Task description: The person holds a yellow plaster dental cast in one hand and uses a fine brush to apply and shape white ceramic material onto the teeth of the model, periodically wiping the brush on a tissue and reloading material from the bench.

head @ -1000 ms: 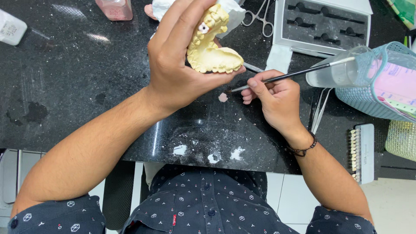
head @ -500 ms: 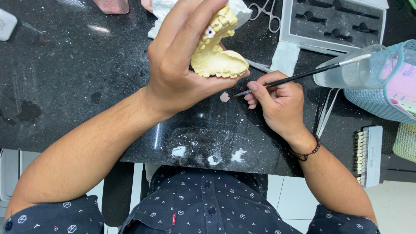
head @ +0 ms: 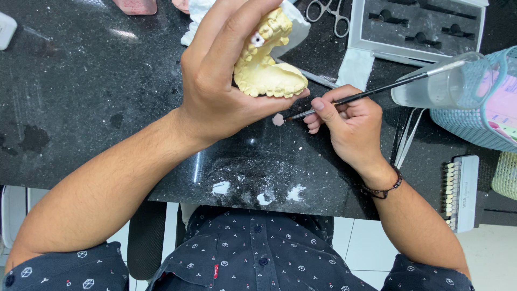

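Above the black stone worktop [head: 81, 81], the left hand [head: 226, 86] is wrapped around a yellow plaster dental cast [head: 266, 67] — thumb under its base, fingers curled over the top — so the cast sits clamped and lifted clear of the surface, teeth rows turned toward the right hand. Just to the right of that grip and slightly lower, the right hand [head: 350, 126] pinches a thin black-handled brush [head: 377, 91] between thumb and fingers, closed firmly on the shaft. Its tip points left, ending beside a small pink blob [head: 278, 119] on the worktop, just below the cast. Beyond the brush's far end stands a clear cup [head: 441, 81] against a teal mesh basket [head: 484, 108]. Further out lie scissors [head: 328, 13], a grey foam-lined tray [head: 420, 27] and — past the right wrist — a tooth shade guide [head: 460, 191].
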Motion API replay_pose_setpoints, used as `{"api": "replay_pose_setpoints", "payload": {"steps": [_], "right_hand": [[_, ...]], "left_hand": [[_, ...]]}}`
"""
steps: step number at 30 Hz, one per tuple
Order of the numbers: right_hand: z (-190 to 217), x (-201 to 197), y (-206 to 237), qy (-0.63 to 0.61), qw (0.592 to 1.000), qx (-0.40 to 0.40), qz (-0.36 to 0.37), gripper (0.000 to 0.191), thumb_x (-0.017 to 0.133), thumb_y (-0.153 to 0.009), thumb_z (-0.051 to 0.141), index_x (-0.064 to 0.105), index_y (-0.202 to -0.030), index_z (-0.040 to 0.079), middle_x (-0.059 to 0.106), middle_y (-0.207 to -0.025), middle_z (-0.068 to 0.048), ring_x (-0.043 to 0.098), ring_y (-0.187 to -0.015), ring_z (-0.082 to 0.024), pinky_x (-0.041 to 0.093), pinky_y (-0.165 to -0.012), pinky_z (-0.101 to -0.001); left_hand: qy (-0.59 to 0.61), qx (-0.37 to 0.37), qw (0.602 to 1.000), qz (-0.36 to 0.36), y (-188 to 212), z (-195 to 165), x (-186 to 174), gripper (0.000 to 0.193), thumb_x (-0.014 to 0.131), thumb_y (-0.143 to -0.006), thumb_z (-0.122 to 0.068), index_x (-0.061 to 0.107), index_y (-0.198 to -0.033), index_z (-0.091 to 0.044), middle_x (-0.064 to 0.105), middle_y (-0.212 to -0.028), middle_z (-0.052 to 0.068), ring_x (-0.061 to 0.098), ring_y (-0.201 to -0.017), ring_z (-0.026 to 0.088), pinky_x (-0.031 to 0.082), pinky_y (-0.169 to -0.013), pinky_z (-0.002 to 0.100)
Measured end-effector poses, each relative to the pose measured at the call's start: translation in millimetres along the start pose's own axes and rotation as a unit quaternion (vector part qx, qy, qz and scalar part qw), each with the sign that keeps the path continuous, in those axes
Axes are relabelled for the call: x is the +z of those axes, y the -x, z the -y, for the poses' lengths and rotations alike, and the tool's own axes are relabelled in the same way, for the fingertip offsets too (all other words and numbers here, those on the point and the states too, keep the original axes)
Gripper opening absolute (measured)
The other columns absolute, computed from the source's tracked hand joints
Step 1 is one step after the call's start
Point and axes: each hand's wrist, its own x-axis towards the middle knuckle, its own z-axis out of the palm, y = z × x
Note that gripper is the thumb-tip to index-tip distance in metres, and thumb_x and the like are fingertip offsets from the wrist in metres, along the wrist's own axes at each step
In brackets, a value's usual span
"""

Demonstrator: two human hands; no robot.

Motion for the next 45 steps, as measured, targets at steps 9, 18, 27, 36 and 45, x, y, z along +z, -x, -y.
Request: {"api": "replay_pose_setpoints", "payload": {"steps": [9, 18, 27, 36, 45], "right_hand": [[20, -40, 25, -0.065, 0.964, -0.238, -0.096, 0.019, 0.071, -0.109, 0.010, 0.054, -0.115, 0.003, 0.070, -0.095, -0.018, 0.074, -0.082, -0.022, 0.066, -0.071, -0.0355], [43, -39, 47, 0.119, 0.943, -0.306, -0.058, 0.022, 0.070, -0.099, -0.001, 0.058, -0.117, 0.005, 0.072, -0.094, -0.016, 0.076, -0.084, -0.026, 0.066, -0.079, -0.0427], [66, -35, 27, 0.142, 0.910, -0.371, 0.116, 0.037, 0.074, -0.082, -0.003, 0.050, -0.109, 0.004, 0.071, -0.093, -0.015, 0.070, -0.108, -0.041, 0.046, -0.110, -0.0720], [58, -30, 47, 0.056, 0.966, -0.247, 0.048, 0.028, 0.070, -0.084, -0.005, 0.056, -0.104, 0.008, 0.073, -0.083, -0.012, 0.080, -0.085, -0.026, 0.060, -0.108, -0.0638], [65, -42, 42, -0.039, 0.978, -0.191, 0.078, 0.021, 0.073, -0.085, -0.004, 0.064, -0.101, 0.007, 0.074, -0.086, -0.016, 0.078, -0.096, -0.033, 0.064, -0.095, -0.0475]], "left_hand": [[0.084, -0.071, 0.991, 0.071, -8, -16, 10, 0.095, 0.097, -0.089, -0.016, 0.030, -0.156, -0.008, 0.047, -0.137, 0.009, 0.054, -0.125, 0.018, 0.051, -0.103, 0.030], [0.194, -0.069, 0.973, 0.109, -15, -35, 22, 0.085, 0.098, -0.080, -0.025, 0.047, -0.144, -0.004, 0.060, -0.124, 0.009, 0.066, -0.111, 0.020, 0.058, -0.093, 0.029], [0.239, -0.079, 0.950, 0.184, 5, -45, 34, 0.083, 0.098, -0.081, -0.026, 0.052, -0.146, -0.003, 0.060, -0.116, 0.009, 0.068, -0.101, 0.019, 0.061, -0.082, 0.027], [0.255, -0.071, 0.942, 0.208, 8, -41, 32, 0.084, 0.095, -0.078, -0.021, 0.049, -0.148, -0.005, 0.058, -0.115, 0.010, 0.066, -0.101, 0.021, 0.060, -0.083, 0.029], [0.360, -0.109, 0.883, 0.282, 1, -38, 29, 0.079, 0.089, -0.075, -0.020, 0.051, -0.143, -0.008, 0.058, -0.113, 0.006, 0.064, -0.103, 0.019, 0.057, -0.085, 0.029]]}}
